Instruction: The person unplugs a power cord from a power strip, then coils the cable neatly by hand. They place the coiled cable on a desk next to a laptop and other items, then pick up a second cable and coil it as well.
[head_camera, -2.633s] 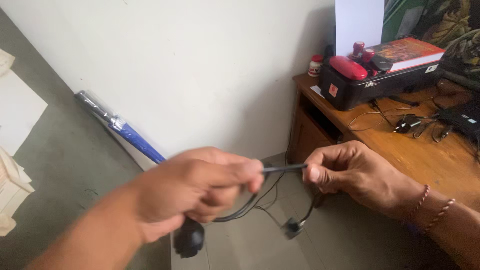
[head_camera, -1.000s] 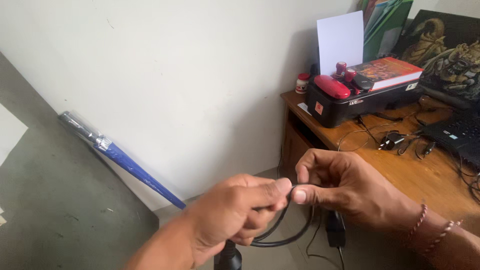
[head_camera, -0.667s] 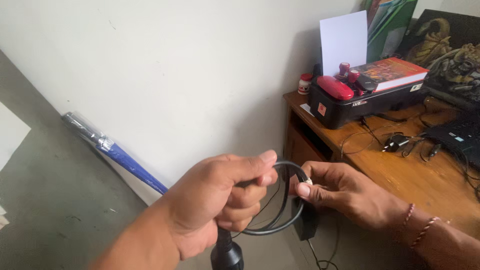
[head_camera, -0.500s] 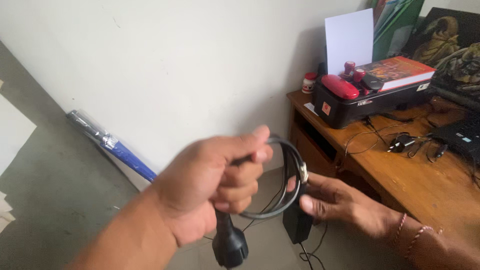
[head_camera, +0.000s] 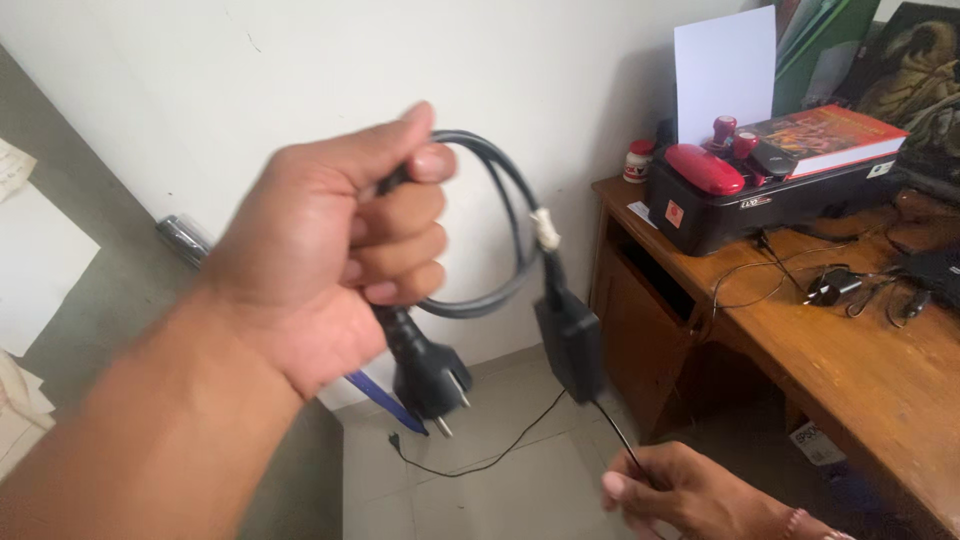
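Left hand (head_camera: 330, 240) raised, fingers (head_camera: 400, 215) curled tight around a looped black power cable (head_camera: 500, 215). Below the fist, a black two-pin plug (head_camera: 428, 375) hanging, pins pointing down and right. Right of the fingers, a pale tie (head_camera: 546, 228) around the loop, then a black adapter brick (head_camera: 570, 343) dangling beneath. From the brick, a thin black cord (head_camera: 615, 435) running down into the right hand (head_camera: 690, 495), fingers (head_camera: 625, 490) pinched on it. Farther right, wooden bench (head_camera: 860, 350) with a black printer (head_camera: 770, 190).
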